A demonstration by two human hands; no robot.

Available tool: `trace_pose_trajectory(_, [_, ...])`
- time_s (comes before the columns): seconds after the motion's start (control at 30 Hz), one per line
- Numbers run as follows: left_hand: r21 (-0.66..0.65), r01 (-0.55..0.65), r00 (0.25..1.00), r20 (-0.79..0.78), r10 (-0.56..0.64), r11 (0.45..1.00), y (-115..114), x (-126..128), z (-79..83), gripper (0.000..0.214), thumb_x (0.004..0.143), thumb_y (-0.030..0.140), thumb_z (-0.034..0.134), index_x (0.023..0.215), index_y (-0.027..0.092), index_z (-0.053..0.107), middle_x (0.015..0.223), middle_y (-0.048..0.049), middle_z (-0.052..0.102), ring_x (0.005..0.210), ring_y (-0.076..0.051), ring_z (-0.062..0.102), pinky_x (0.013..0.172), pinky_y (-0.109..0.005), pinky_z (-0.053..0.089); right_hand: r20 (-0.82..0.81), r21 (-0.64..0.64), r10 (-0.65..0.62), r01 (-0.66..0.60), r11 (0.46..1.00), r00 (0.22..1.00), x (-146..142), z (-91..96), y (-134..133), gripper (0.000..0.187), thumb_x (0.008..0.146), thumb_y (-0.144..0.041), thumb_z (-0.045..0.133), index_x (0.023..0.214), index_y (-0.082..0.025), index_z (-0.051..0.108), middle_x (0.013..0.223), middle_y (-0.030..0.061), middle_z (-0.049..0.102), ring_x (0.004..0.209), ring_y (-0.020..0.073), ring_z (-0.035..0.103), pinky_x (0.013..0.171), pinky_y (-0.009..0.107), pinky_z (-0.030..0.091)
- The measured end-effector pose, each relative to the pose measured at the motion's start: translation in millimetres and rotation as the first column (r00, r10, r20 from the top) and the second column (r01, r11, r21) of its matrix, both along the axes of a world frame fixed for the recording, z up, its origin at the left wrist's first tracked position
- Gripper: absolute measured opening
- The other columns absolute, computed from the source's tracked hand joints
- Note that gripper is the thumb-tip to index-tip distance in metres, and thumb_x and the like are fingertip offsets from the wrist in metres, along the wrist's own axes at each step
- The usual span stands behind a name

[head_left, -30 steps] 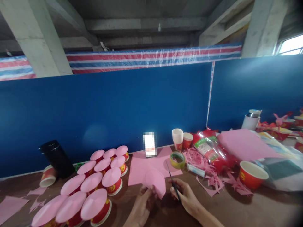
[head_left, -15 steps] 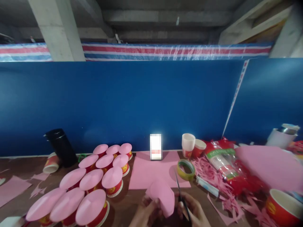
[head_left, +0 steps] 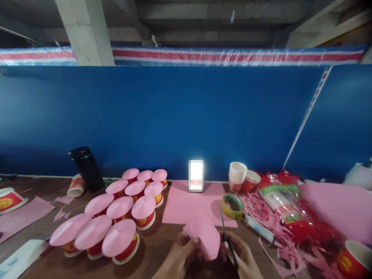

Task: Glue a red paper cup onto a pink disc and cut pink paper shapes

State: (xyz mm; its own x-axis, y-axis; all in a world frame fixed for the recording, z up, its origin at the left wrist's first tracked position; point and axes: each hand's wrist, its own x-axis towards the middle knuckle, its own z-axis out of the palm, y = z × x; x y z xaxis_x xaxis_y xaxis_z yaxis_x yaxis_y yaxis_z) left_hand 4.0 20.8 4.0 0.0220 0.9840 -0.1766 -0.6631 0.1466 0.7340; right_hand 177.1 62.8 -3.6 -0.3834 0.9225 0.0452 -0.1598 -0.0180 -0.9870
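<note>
A rounded piece of pink paper is pinched at its left side by my left hand. My right hand grips a pair of dark-handled scissors, whose blades point up and away beside the paper's right edge. Whether the blades touch the paper I cannot tell. Behind both hands a flat pink sheet lies on the brown table, with a phone-like bright screen upright on it. A roll of yellow tape rests across the sheet's right edge.
Rows of red paper cups topped with pink paper cones fill the left. A black flask stands behind them. To the right are white cups, pink scraps, a red plastic package and a red cup. A blue partition rises behind.
The whole view has shifted a little, so things sit slightly to the right and higher. Both hands keep hold of the paper and scissors.
</note>
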Motion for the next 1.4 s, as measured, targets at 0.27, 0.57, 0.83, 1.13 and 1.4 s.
trace_pose_trajectory(0.27, [0.068,0.036,0.998,-0.060,-0.032,0.997,-3,-1,2.0,0.025,0.068,0.025,0.068,0.089,0.012,0.063,0.075,-0.0070,0.063,0.059,-0.010,0.055,0.057,-0.021,0.043,-0.013,0.066,-0.019,0.020,0.998,1.000,1,-2.9,-2,0.038,0.072,-0.046,0.062,0.093,-0.014,0.058,0.056,-0.0011,0.050,0.051,0.0098,0.042,0.049,0.022,0.034])
trace_pose_trajectory(0.57, [0.052,0.015,0.997,-0.078,-0.011,0.999,-1,-4,-7.1,0.019,0.068,0.022,0.068,0.082,0.012,0.062,0.071,-0.0037,0.062,0.060,-0.008,0.056,0.058,-0.019,0.045,-0.019,0.062,0.019,-0.018,0.998,1.000,-1,0.7,-6,0.041,0.067,-0.046,0.067,0.091,-0.013,0.059,0.056,-0.0017,0.050,0.050,0.0085,0.041,0.048,0.021,0.034])
trace_pose_trajectory(0.83, [0.024,0.003,0.996,-0.085,-0.001,1.000,-1,-4,-5.0,0.019,0.064,0.023,0.072,0.077,0.012,0.062,0.070,-0.0012,0.061,0.059,-0.007,0.056,0.057,-0.018,0.046,-0.034,0.046,-0.006,0.007,0.999,0.999,0,-0.8,-3,0.045,0.064,-0.047,0.068,0.092,-0.013,0.058,0.055,-0.0024,0.051,0.048,0.0085,0.044,0.047,0.021,0.033])
trace_pose_trajectory(1.13, [0.031,-0.038,0.997,-0.069,0.040,0.999,-3,-4,-3.2,0.023,0.060,0.022,0.074,0.075,0.012,0.060,0.068,-0.0007,0.061,0.058,-0.007,0.058,0.056,-0.017,0.048,-0.036,0.049,-0.013,0.015,0.999,0.999,-1,-1.2,-6,0.046,0.065,-0.049,0.067,0.092,-0.012,0.057,0.054,-0.0026,0.052,0.048,0.0093,0.045,0.048,0.023,0.034])
trace_pose_trajectory(1.4, [-0.019,-0.088,0.990,-0.113,0.086,0.996,-6,-3,-5.3,0.026,0.053,0.022,0.078,0.070,0.011,0.062,0.062,0.0005,0.060,0.051,-0.005,0.054,0.049,-0.015,0.046,-0.024,0.085,-0.021,0.023,0.996,0.999,0,0.8,-9,0.045,0.062,-0.046,0.070,0.091,-0.013,0.059,0.055,-0.0034,0.053,0.047,0.0078,0.046,0.046,0.021,0.036])
